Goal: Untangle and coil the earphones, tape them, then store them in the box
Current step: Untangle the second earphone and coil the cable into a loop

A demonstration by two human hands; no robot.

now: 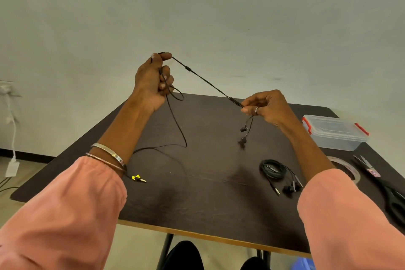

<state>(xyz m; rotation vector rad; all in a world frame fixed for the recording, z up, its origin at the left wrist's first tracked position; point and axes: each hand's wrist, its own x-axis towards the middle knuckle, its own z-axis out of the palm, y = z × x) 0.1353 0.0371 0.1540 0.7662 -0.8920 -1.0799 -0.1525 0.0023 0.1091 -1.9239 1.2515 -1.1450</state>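
Cord Pulled Straight, Coiling Still to Do

While the left hand point(153, 81) grips the earphones point(206, 81) up high, the right hand point(266, 106) pinches the cord lower on the right, so it runs tight between them. Two buds point(243, 133) hang under the right hand. The plug point(139, 178) lies on the table point(197, 204) near the left sleeve. One coiled set point(274, 170) already lies near the right arm. This cord looks untangled, but it still needs coiling and taping. The tape point(348, 167), scissors point(385, 186) and shut box point(333, 132) wait on the right
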